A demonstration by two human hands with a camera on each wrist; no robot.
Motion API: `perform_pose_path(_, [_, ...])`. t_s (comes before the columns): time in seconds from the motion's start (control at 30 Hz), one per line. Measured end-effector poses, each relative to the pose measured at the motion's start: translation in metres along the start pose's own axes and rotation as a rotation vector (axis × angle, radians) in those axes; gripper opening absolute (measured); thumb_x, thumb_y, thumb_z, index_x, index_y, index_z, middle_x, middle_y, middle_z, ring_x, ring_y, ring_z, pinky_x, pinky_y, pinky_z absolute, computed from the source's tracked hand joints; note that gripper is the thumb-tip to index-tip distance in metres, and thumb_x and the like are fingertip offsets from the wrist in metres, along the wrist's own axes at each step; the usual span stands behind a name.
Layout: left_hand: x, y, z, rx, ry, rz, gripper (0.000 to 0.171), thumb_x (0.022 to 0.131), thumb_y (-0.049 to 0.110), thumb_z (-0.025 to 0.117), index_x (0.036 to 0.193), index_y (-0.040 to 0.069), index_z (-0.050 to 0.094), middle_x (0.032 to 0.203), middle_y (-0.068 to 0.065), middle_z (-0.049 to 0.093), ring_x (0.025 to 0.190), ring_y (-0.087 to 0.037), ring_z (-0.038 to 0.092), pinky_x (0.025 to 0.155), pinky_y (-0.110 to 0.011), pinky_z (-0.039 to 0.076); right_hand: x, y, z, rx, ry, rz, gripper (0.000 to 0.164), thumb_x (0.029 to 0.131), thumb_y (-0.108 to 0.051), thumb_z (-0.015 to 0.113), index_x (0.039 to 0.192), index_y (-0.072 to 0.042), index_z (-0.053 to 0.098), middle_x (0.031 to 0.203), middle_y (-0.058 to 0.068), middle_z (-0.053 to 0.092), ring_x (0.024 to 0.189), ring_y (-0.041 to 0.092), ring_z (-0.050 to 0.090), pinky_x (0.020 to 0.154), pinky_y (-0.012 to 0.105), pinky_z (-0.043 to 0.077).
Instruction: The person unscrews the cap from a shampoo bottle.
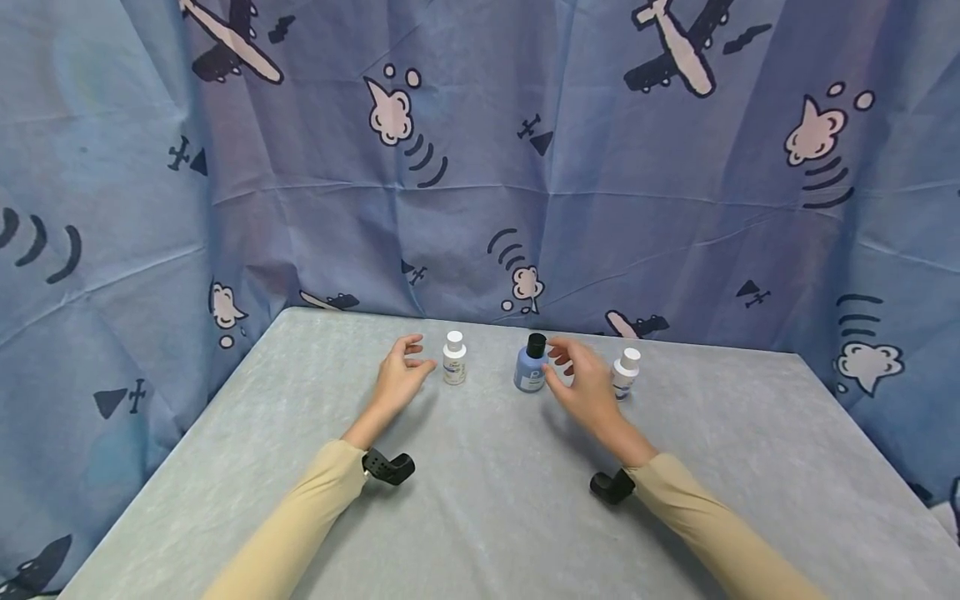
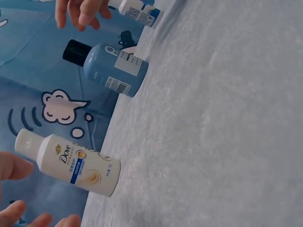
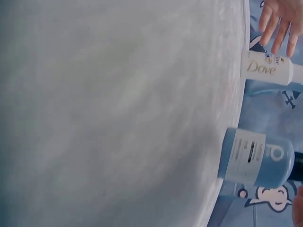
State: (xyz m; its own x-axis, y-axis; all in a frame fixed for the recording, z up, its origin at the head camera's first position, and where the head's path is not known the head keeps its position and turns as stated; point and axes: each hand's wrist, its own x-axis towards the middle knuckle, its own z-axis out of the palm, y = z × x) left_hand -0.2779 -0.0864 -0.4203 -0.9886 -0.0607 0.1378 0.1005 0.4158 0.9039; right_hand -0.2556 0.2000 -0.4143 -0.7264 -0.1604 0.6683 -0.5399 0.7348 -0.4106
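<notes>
A white Dove bottle (image 1: 454, 360) stands upright at the back of the table, left of centre. My left hand (image 1: 401, 379) is just left of it, with thumb and fingers spread apart and nothing between them. To the right stands a blue bottle with a black cap (image 1: 530, 367), its pale label facing the wrist cameras. My right hand (image 1: 591, 392) is at its right side, fingers loosely bent and the thumb (image 3: 298, 208) near the cap. Behind that hand is a white bottle with a blue-and-white label (image 1: 627, 371), its left edge partly hidden by the hand.
A grey cloth covers the table (image 1: 480, 500). A blue curtain (image 1: 465, 167) printed with planes and clouds hangs right behind its back edge and at both sides. Black wrist straps (image 1: 390, 468) sit over the sleeves.
</notes>
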Motion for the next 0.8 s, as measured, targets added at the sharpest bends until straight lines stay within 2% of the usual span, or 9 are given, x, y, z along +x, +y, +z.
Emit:
perform_pose_path(0.33, [0.005, 0.003, 0.007, -0.02, -0.048, -0.018, 0.061, 0.084, 0.02, 0.069, 0.139, 0.006, 0.046, 0.135, -0.018, 0.055, 0.116, -0.034, 0.058, 0.091, -0.044, 0.051, 0.008, -0.013, 0.013, 0.064, 0.011, -0.019, 0.037, 0.083, -0.01, 0.071, 0.117, -0.004, 0.058, 0.096, 0.01, 0.067, 0.082, 0.021, 0.063, 0.065, 0.037, 0.055])
perform_pose_path(0.5, [0.004, 0.002, 0.012, -0.033, -0.052, -0.014, 0.062, 0.082, 0.017, 0.072, 0.138, 0.007, 0.046, 0.132, -0.02, 0.056, 0.113, -0.034, 0.059, 0.091, -0.045, 0.05, 0.011, -0.021, 0.018, 0.122, 0.006, 0.002, 0.037, 0.084, -0.01, 0.071, 0.118, -0.004, 0.057, 0.097, 0.01, 0.066, 0.082, 0.021, 0.065, 0.064, 0.035, 0.055])
perform_pose_path(0.8, [0.005, 0.0, 0.019, -0.049, -0.067, -0.001, 0.062, 0.079, 0.014, 0.074, 0.135, 0.005, 0.049, 0.129, -0.02, 0.058, 0.111, -0.035, 0.058, 0.091, -0.045, 0.05, 0.017, -0.034, 0.024, 0.144, -0.03, 0.033, 0.042, 0.085, -0.012, 0.072, 0.122, -0.005, 0.055, 0.108, 0.011, 0.065, 0.089, 0.022, 0.065, 0.071, 0.035, 0.056])
